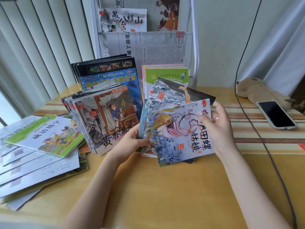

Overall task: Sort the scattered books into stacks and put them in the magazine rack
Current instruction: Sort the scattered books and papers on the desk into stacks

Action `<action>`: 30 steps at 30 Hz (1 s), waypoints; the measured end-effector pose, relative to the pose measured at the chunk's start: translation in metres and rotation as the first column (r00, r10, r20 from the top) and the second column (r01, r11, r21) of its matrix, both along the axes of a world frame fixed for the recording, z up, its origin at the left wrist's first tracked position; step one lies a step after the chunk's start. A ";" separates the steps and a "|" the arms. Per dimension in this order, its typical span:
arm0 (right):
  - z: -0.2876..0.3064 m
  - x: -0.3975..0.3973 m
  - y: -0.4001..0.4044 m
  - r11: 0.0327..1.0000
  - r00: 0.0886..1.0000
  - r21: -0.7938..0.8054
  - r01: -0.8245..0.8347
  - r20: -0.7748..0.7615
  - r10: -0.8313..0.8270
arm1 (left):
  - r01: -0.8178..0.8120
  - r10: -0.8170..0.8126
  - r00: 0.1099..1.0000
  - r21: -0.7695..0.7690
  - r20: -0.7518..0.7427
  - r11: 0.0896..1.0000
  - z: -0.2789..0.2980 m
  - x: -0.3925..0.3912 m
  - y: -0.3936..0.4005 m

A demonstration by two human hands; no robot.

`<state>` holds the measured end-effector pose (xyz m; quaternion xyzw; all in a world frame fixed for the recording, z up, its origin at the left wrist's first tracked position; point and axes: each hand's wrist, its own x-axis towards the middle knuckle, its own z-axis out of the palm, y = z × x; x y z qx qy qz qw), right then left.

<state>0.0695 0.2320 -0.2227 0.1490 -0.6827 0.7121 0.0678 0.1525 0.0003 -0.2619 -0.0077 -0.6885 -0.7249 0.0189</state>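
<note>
My left hand (132, 139) and my right hand (214, 124) together hold a fanned bundle of thin picture books upright on the table. Its front book (178, 134) shows a pink-robed figure and is turned sideways. My left hand grips the bundle's left edge and my right hand pinches the right edge. To the left, a leaning stack of similar picture books (105, 119) stands on edge. Behind stand dark-blue encyclopedia books (107, 75) and green-covered books (166, 75). The white wire magazine rack (187, 47) at the back holds a few books and a newspaper.
A loose pile of flat books, topped by a green-edged one (47, 136), lies at the table's left. A phone (276, 114) and a plush toy (257, 90) sit at the right. A dark cable (247, 116) crosses the right side. Vertical blinds hang behind.
</note>
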 end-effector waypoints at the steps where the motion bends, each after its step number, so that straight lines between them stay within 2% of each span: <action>1: -0.003 0.000 -0.003 0.999 0.999 -0.016 0.031 -0.023 -0.031 | -0.011 0.011 1.000 0.014 -0.001 1.000 0.000 0.000 0.001; 6: -0.013 0.005 -0.011 0.974 0.972 -0.117 0.195 -0.109 -0.208 | -0.073 0.076 0.996 0.062 -0.036 0.995 -0.004 -0.003 0.007; 9: -0.009 0.000 0.003 0.928 0.952 -0.234 0.290 -0.029 -0.305 | -0.102 0.102 0.995 0.091 -0.001 0.991 -0.006 -0.005 0.006; 12: 0.001 -0.007 0.016 0.935 0.965 -0.237 0.264 0.072 -0.254 | -0.126 0.123 0.992 0.098 0.030 0.987 -0.007 -0.007 0.004; 15: 0.004 -0.008 0.012 0.985 0.981 -0.123 0.123 0.167 -0.101 | -0.111 0.109 0.994 0.115 0.027 0.987 -0.005 -0.008 0.005; 17: -0.003 -0.007 0.004 0.998 0.983 -0.026 0.055 0.176 -0.050 | -0.101 0.099 0.995 0.135 0.024 0.986 -0.004 -0.006 0.007; 22: -0.034 -0.001 -0.001 0.974 0.989 0.216 0.062 0.115 -0.088 | -0.171 0.156 0.984 0.217 0.086 0.961 -0.007 -0.004 0.010; 25: -0.046 0.000 0.006 0.953 0.975 0.302 0.028 0.204 -0.093 | -0.256 0.228 0.963 0.223 0.144 0.941 -0.007 -0.005 0.012; 27: -0.049 0.000 0.004 0.952 0.962 0.304 -0.027 0.267 -0.058 | -0.271 0.250 0.957 0.146 0.144 0.952 -0.007 -0.002 0.015; 30: -0.053 0.000 -0.005 0.936 0.971 0.352 -0.002 0.223 -0.081 | -0.250 0.254 0.966 -0.072 0.047 0.965 -0.008 0.002 0.019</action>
